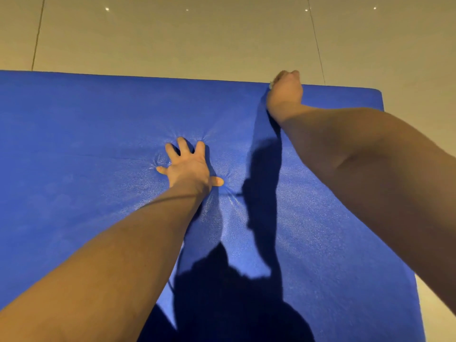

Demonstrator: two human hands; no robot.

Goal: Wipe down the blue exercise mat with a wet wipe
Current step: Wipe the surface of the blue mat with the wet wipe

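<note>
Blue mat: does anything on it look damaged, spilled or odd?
Nothing looks damaged. The mat only dimples and creases around the left hand pressing it. The right hand grips the wipe at the far edge.

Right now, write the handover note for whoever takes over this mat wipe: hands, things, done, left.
Left hand: open, fingers spread, pressing down on the middle of the blue mat, which dimples around it.
Right hand: curled at the mat's far edge, right of centre. Only a pale sliver of the wet wipe shows beside it.
The mat lies flat on the tiled floor.
Done: unclear, as no wet trace marks the wiped areas.
Left: probably finish the far edge, then cover the rest of the mat.
</note>
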